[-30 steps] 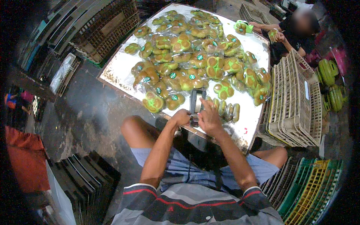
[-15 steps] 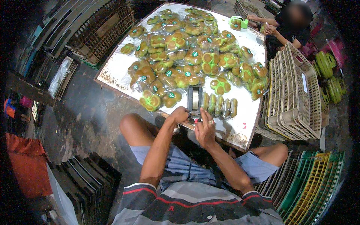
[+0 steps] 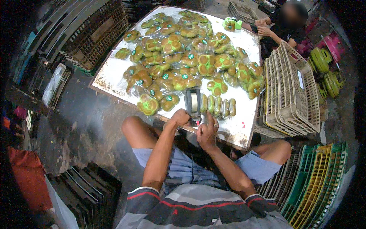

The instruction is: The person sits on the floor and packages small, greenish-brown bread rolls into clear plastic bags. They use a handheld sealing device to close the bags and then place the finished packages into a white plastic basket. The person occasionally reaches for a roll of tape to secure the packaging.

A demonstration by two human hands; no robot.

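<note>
A: Far left of the seated person, what is present?

B: Stacked dark crates (image 3: 91,42) beside a white tabletop (image 3: 110,74). Sealed bags of green-and-orange produce (image 3: 179,57) cover most of its surface.

A: And at the near edge?

B: The left hand (image 3: 180,116) is curled at the base of an upright tape dispenser (image 3: 193,102). Whether it grips the dispenser or something small there cannot be told. The right hand (image 3: 206,131), just beside it, is half closed with the fingers pinched toward the same spot; what they hold is hidden. To the dispenser's right lies a row of loose oblong pieces (image 3: 219,107).

A: Risk?

B: Judged from this position, work so near the table's edge could let a piece slip to the floor, or tape could fold on itself if pulled askew.

A: Farther right?

B: A tilted cream plastic basket (image 3: 291,91), green and yellow crates (image 3: 320,179), and another person's hands (image 3: 263,28) at the far corner.
</note>
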